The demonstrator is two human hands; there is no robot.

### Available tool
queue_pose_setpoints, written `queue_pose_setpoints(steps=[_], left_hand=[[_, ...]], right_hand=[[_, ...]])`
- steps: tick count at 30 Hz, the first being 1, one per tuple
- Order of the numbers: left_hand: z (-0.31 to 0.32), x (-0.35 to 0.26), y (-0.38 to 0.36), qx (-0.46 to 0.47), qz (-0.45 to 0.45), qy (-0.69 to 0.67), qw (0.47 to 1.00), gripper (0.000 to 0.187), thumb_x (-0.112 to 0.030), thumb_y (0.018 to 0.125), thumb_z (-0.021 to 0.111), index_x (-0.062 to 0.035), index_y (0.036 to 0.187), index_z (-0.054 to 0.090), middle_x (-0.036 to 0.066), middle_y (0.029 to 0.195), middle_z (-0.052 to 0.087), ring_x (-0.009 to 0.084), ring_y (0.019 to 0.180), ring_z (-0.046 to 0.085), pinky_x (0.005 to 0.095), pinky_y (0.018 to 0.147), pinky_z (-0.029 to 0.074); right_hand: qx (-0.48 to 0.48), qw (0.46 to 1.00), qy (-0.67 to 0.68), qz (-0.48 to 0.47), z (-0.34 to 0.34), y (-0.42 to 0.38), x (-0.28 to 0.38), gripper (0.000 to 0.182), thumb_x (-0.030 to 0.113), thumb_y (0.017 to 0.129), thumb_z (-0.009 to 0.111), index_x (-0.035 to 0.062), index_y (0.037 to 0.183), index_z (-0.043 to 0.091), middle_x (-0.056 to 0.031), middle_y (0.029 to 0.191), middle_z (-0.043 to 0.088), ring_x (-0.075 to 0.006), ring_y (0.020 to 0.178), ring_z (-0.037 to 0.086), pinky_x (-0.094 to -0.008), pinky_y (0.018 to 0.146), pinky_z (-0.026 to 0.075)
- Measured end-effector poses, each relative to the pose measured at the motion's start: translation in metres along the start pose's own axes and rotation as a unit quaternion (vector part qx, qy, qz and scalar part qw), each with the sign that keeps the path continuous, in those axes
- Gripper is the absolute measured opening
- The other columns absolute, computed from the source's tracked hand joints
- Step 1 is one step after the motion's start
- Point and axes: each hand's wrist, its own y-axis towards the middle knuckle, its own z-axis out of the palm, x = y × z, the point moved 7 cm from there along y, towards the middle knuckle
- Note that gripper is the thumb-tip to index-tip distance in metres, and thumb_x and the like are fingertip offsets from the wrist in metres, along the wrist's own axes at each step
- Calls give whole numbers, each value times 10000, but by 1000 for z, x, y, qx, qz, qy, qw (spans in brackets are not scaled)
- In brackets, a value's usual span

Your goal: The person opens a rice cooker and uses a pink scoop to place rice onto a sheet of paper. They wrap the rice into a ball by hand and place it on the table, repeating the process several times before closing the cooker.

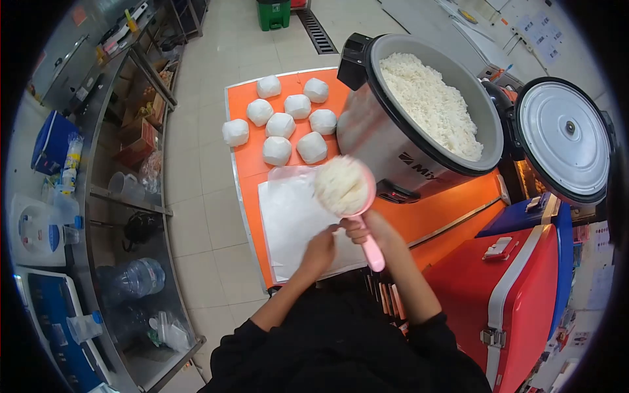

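Observation:
My right hand (368,229) is closed round the handle of a pink scoop (372,252). A rounded heap of cooked rice (342,187) fills the scoop, which is above the stack of white paper sheets (288,226). Low over the paper, close to the scoop's handle, is my left hand (320,252), its fingers drawn together; what they hold, if anything, is hidden. Beyond the paper, several paper-wrapped bundles (280,124) sit on the orange tabletop (246,167). On the right stands a large rice cooker (393,141), open and full of rice (426,98).
The cooker's round lid (563,141) hangs open on the right. Below it are a red cooler box (491,281) and a blue one (563,249). Along the left runs a steel shelf unit (98,137) holding a water jug (141,278). A green bin (273,14) stands on the tiled floor.

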Motion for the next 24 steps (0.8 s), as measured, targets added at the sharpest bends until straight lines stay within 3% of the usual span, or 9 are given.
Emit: queue_pose_setpoints(steps=[2,6,8,9,10,12,13,15,24], left_hand=[[-42,24,-28,-225,57,227,946,706,-263,764,641,-30,1330,290,199,1400,268,389,1176,424,475,972,354],[-77,28,-45,-161,-65,297,939,1007,-487,670,688,-51,1407,157,107,1462,199,283,1364,124,557,1038,191],[-77,35,-52,-162,-122,284,937,1079,-558,638,682,-34,1407,137,109,1469,180,280,1361,142,542,1051,169],[-75,37,-54,-160,-125,284,937,1079,-558,638,682,-34,1407,137,109,1469,180,280,1361,142,542,1051,169],[-74,39,-56,-168,-123,289,934,1104,-575,626,684,-33,1409,124,108,1470,175,277,1361,144,541,1053,160],[-69,45,-60,-171,-124,292,933,1129,-591,615,685,-33,1411,111,108,1472,169,273,1361,146,539,1056,152],[-69,46,-59,-181,-116,284,935,1146,-595,608,687,-31,1412,96,107,1473,166,272,1360,148,539,1056,148],[-70,45,-61,-191,-109,274,936,1163,-599,602,690,-29,1413,82,106,1474,162,271,1359,151,539,1057,144],[-69,46,-58,-178,-119,271,938,1224,-616,561,703,-15,1410,59,107,1478,139,273,1360,146,534,1062,124]], right_hand=[[-84,995,-47,31,-36,32,-21,350,365,933,323,101,734,439,49,505,326,-28,355,256,-186,307,221],[-159,972,-157,79,-106,77,-35,396,392,934,298,81,744,453,14,496,373,-75,351,312,-220,314,279],[-252,836,-487,-25,-131,82,-2,448,417,932,278,48,755,459,-46,511,444,-145,367,406,-275,335,364],[-266,795,-544,-30,-120,74,13,307,296,925,361,23,903,499,-156,632,571,-261,514,597,-381,441,483],[-265,796,-543,-26,-107,67,10,307,296,925,361,23,903,499,-156,632,571,-261,514,597,-381,441,483],[-386,468,-776,-170,-52,46,30,276,317,904,429,46,926,477,-144,698,582,-297,545,606,-396,446,485],[-384,469,-778,-165,-53,50,12,276,317,904,429,46,926,477,-144,698,582,-297,545,606,-396,446,485],[-318,378,-804,-330,-29,48,-27,320,359,877,484,46,892,420,-176,671,576,-344,531,595,-427,436,478],[-259,513,-790,-213,-32,70,-21,385,309,814,600,60,969,351,-196,659,608,-401,618,605,-463,515,475]])
